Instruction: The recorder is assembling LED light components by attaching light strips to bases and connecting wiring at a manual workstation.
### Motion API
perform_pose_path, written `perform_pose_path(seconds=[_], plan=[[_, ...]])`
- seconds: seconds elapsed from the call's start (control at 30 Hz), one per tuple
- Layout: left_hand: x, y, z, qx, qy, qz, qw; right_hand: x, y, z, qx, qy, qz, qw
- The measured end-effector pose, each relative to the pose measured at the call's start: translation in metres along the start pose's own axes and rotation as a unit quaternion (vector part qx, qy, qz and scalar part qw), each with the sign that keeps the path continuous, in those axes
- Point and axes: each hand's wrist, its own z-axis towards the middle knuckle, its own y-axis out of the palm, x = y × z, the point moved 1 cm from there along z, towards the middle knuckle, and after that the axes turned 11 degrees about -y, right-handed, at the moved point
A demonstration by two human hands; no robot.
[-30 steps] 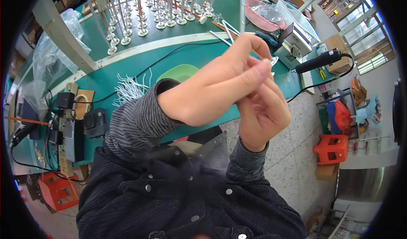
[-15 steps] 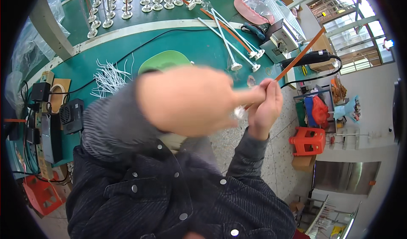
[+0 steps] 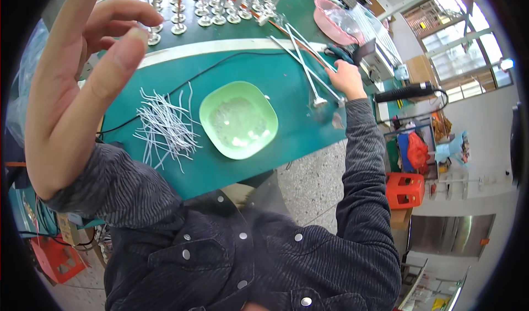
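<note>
My left hand point(image 3: 82, 85) is raised large at the upper left, fingers and thumb apart, with no object visible in it; the top of the hand is cut off by the picture's edge. On the right, my right hand point(image 3: 350, 80) reaches down to a group of thin rods on the green table. Its fingers are closed where an orange rod point(image 3: 311, 52) and a white rod run under them; what exactly they grip is hidden. Another white rod point(image 3: 307, 75) with a round foot lies beside that hand. A green bowl point(image 3: 271, 130) holding clear, shiny contents stands between my arms.
White plastic-looking strips point(image 3: 165, 126) lie in a heap left of the bowl. Many upright rods on round feet point(image 3: 219, 19) stand behind a pale bar. A pink basket point(image 3: 330, 24), a metal box point(image 3: 380, 63) and a black-handled tool point(image 3: 405, 92) are at the right, with a cable point(image 3: 220, 60) across the table.
My hands have parted: the left swung to the upper left, the right moved up to the rods on the table. The orange rod held between them is no longer seen there. The bowl is uncovered.
</note>
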Motion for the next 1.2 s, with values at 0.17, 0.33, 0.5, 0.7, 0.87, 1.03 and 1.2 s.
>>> perform_pose_path(seconds=[0.17, 0.33, 0.5, 0.7, 0.87, 1.03, 1.2], plan=[[-0.008, -0.028, 0.004, -0.021, -0.057, 0.040, 0.997, -0.073, -0.021, 0.087, 0.173, -0.174, -0.003, 0.969], [-0.007, -0.029, 0.003, -0.011, -0.100, 0.002, 0.995, -0.124, 0.015, 0.167, 0.068, -0.170, 0.141, 0.973], [-0.044, -0.024, 0.004, 0.014, 0.008, -0.063, 0.998, -0.142, 0.053, 0.189, 0.037, -0.128, 0.120, 0.984], [-0.039, -0.010, 0.017, 0.028, 0.029, -0.088, 0.995, -0.131, 0.009, 0.152, 0.155, -0.091, 0.186, 0.966], [-0.026, 0.007, 0.037, -0.018, 0.065, -0.157, 0.985, -0.114, -0.045, 0.086, 0.269, -0.049, 0.307, 0.912], [-0.012, 0.071, 0.070, 0.020, 0.010, -0.239, 0.971, -0.129, -0.098, 0.001, 0.229, 0.004, 0.749, 0.622], [0.029, 0.145, 0.079, 0.002, 0.011, -0.492, 0.871, -0.179, -0.121, -0.095, 0.020, 0.010, 0.982, 0.190]])
